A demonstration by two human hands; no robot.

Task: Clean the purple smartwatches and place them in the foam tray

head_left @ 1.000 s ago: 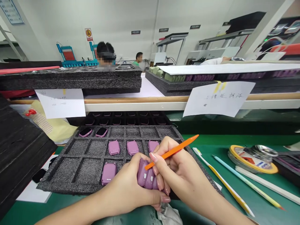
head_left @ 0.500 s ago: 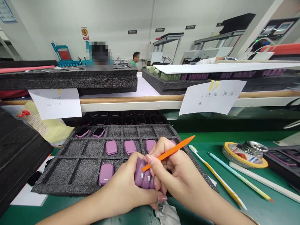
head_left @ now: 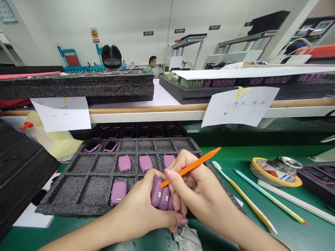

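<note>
My left hand [head_left: 142, 209] is wrapped round a purple watch body [head_left: 160, 197], held on edge over the near side of a black foam tray [head_left: 78, 190]. My right hand [head_left: 195, 188] pinches an orange plastic stick [head_left: 191, 167] like a pen, its tip against the top of the watch body. Several more purple watch bodies lie back-up in the tray's pockets, such as one [head_left: 118, 192] just left of my hands. Two others [head_left: 101, 146] lie screen-up at the tray's far left.
A crumpled grey cloth [head_left: 187, 238] lies under my hands. Two toothbrushes [head_left: 246, 198] and a round tin [head_left: 274, 170] lie on the green mat to the right. Stacked foam trays [head_left: 78, 85] sit on the shelf above; paper labels [head_left: 240, 106] hang from it. People sit beyond.
Almost nothing moves; my hands keep their grip, and the orange stick shifts only slightly against the watch body. The view drifts a little.
</note>
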